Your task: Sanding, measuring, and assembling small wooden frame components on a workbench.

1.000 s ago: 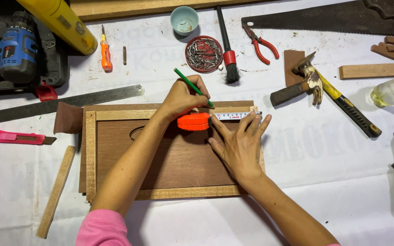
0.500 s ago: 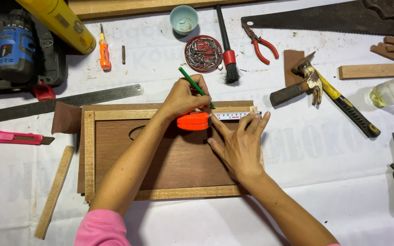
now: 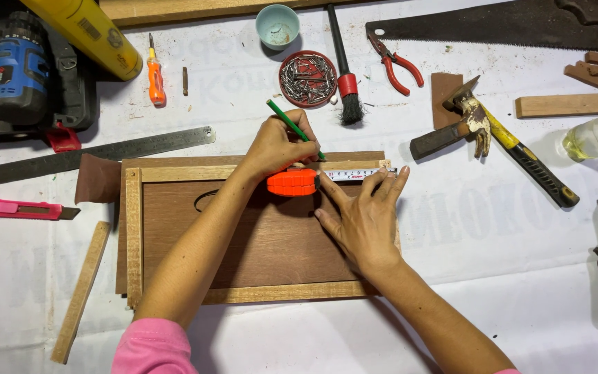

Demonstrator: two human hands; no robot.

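— What's closest to us, low in the frame?

— Two bare forearms coming up from the bottom edge, a pink sleeve (image 3: 150, 346) cut off at lower left. They cross a wooden framed panel (image 3: 243, 235) in the middle of the frame; white table cover (image 3: 506, 305) lies open at lower right, with more room there than anywhere else.

— And the hands?

— The right hand (image 3: 363, 218) lies flat on the panel, fingers spread, fingertips touching the tape measure's blade (image 3: 354, 174) along the top rail. The left hand (image 3: 276, 147) has its fingers pressed together, pinching a green pencil (image 3: 293, 129), tip down at the rail. The orange tape measure case (image 3: 292, 183) sits just under that hand, partly covered by it.

— Is it tight around the panel?

— On the left, yes: a loose wood strip (image 3: 81, 291), a pink utility knife (image 3: 15, 208) and a steel ruler (image 3: 91, 156) lie near it. Further up, a hammer (image 3: 493, 131), brush (image 3: 344, 76), tin of nails (image 3: 307, 78), pliers (image 3: 396, 62) and small bowl (image 3: 277, 26).

— Anything cut off?

— The saw (image 3: 493, 24) and blue drill (image 3: 8, 76) run past the top edges. I can't make out the pencil mark itself.
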